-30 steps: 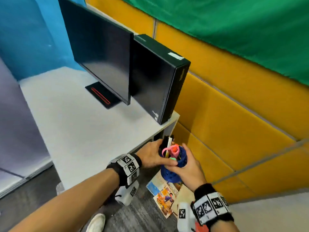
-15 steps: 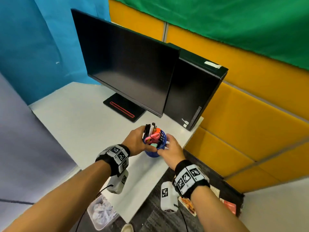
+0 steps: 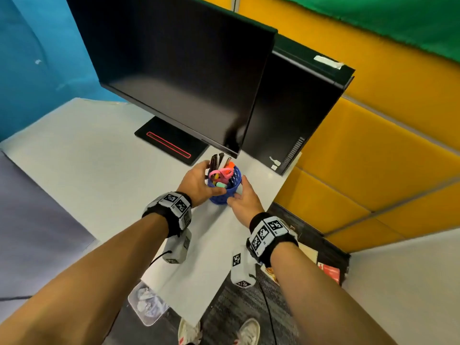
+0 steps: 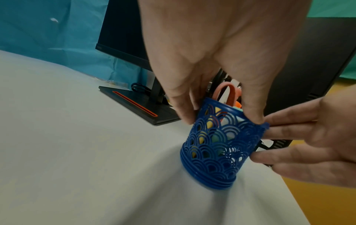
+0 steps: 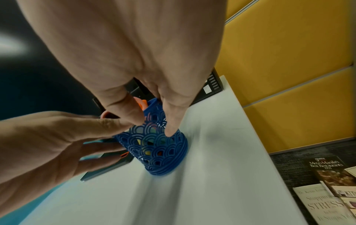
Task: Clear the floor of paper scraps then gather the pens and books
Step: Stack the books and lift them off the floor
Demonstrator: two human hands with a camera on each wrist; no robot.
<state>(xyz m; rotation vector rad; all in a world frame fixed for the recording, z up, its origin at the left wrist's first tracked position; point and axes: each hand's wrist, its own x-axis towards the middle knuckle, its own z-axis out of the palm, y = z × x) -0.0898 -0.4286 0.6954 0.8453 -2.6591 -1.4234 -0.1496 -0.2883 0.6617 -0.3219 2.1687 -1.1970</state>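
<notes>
A blue lattice pen holder (image 3: 225, 192) rests on the white desk (image 3: 87, 170), in front of the monitor and close to the desk's right edge. Dark pens (image 3: 216, 161), pink-handled scissors (image 3: 221, 174) and other stationery stick out of it. My left hand (image 3: 196, 183) grips its rim, thumb on one side and fingers on the other (image 4: 218, 120). My right hand (image 3: 240, 197) holds the opposite wall between thumb and fingers (image 5: 154, 126). In the wrist views the holder (image 4: 217, 146) leans a little and its base is blurred. Several books (image 5: 327, 175) lie on the dark floor to the right of the desk.
A black monitor (image 3: 179, 70) and a black computer tower (image 3: 293, 108) stand just behind the holder. Yellow partition panels (image 3: 373, 158) close off the right. A clear bin (image 3: 146, 302) with crumpled paper sits under the desk's near corner. My shoes (image 3: 246, 329) are below.
Both hands have carried the pen holder up from beside the desk's edge, over the books, onto the desktop and in toward the monitor. Both hands still hold it.
</notes>
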